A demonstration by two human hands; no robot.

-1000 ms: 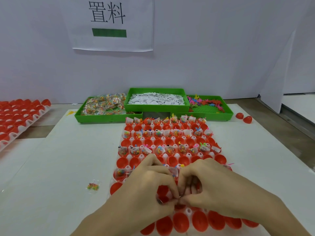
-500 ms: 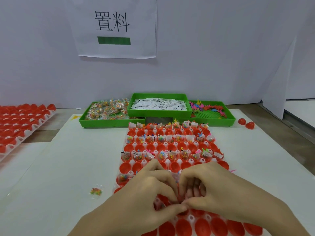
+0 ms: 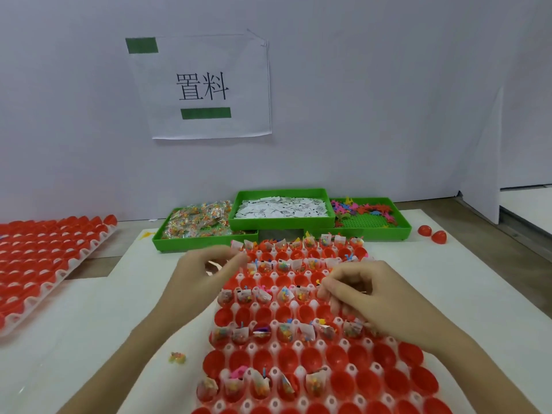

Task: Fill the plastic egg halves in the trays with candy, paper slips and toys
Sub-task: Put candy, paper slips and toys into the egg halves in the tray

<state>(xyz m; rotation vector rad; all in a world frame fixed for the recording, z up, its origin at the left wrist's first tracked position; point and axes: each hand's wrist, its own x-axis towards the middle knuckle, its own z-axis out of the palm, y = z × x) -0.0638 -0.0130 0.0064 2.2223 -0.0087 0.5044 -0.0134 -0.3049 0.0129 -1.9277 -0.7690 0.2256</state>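
Currently, both hands are held over the egg tray (image 3: 301, 403): the left hand (image 3: 203, 274), fingers curled (contents blurred, cannot be told), by its far-left edge; the right hand (image 3: 367, 294) pinching small items above the red egg halves (image 3: 310, 355). Beyond, three green bins (image 3: 206, 242) of candy, slips and toys are set on the tabletop (image 3: 89, 339).

White paper sign (image 3: 209, 88) (two green bars) on grey wall (image 3: 388, 100)
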